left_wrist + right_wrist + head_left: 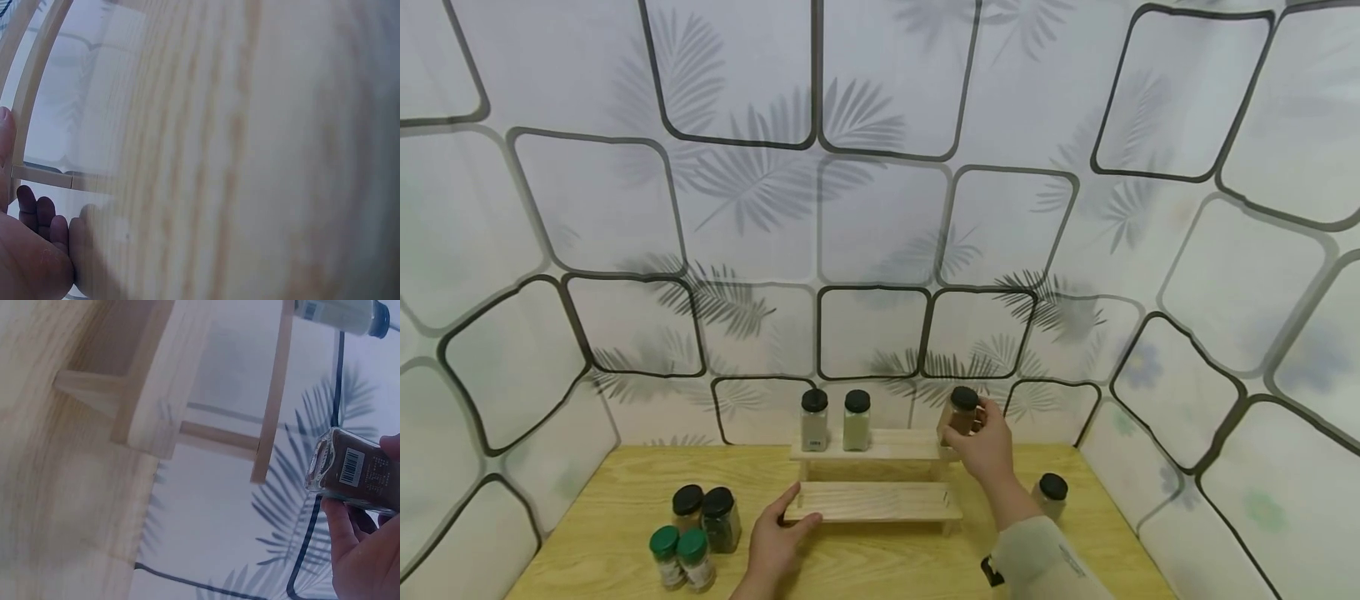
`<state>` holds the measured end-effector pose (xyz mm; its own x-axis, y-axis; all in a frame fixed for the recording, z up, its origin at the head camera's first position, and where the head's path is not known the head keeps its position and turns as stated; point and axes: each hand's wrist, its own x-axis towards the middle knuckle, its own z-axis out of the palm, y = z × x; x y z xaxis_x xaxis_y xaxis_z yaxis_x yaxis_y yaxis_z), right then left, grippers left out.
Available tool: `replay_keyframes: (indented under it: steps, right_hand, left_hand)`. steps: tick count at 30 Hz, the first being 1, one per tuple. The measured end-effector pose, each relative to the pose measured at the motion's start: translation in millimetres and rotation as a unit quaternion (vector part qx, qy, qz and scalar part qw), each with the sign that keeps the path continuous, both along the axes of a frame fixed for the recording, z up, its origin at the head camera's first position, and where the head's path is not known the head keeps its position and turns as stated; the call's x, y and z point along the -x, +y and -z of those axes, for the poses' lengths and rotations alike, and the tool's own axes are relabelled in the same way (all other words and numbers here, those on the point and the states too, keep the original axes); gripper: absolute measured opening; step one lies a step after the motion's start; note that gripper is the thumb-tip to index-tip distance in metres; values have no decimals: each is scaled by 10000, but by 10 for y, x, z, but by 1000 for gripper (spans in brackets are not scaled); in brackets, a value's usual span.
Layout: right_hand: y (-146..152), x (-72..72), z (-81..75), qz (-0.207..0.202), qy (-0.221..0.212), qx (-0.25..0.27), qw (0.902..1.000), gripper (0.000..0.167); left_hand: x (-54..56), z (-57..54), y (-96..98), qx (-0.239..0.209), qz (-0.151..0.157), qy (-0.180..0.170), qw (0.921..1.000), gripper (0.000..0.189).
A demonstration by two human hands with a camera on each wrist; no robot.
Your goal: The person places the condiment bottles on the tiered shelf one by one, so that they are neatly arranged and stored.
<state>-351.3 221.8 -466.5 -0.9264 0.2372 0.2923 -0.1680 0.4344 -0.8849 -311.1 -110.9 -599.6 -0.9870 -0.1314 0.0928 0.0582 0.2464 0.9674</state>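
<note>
A two-tier wooden spice rack point(872, 502) stands on the table against the wall. My left hand point(772, 537) holds the left end of its lower tier, index finger at the back corner and thumb at the front. My right hand point(988, 446) grips a glass spice jar point(959, 414) with brown contents and a black lid, over the right end of the upper tier. In the right wrist view the base of this jar point(359, 469) is apart from the wood. Two black-lidded jars, one greyish point(814, 423) and one pale green point(856, 423), stand upright on the upper tier's left half.
Left of the rack, two black-lidded jars point(721, 523) stand behind two smaller green-lidded jars point(695, 562). Another black-lidded jar point(1051, 495) is on the table to the right, partly behind the right forearm. A small black object point(992, 572) lies by the right sleeve. Patterned fabric walls point(880, 225) enclose the table.
</note>
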Motion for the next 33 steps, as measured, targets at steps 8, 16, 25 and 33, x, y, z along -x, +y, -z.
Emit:
replay_keyframes:
  steps: [8, 16, 25, 33]
  right_hand:
    - [-260, 159, -52, -132, 139, -46, 9998, 71]
    - [-480, 223, -24, -238, 159, -150, 9995, 68]
    - [-616, 263, 9, -256, 29, -246, 9994, 70]
    - [-692, 301, 59, -234, -56, -259, 9994, 71]
  left_hand:
    - [2, -6, 4, -26, -17, -58, 10000, 78]
    - [1, -10, 9, -59, -69, -84, 9999, 79]
    - [-3, -30, 23, -3, -65, -66, 10000, 78]
    - [4, -38, 35, 51, -98, -69, 9999, 79]
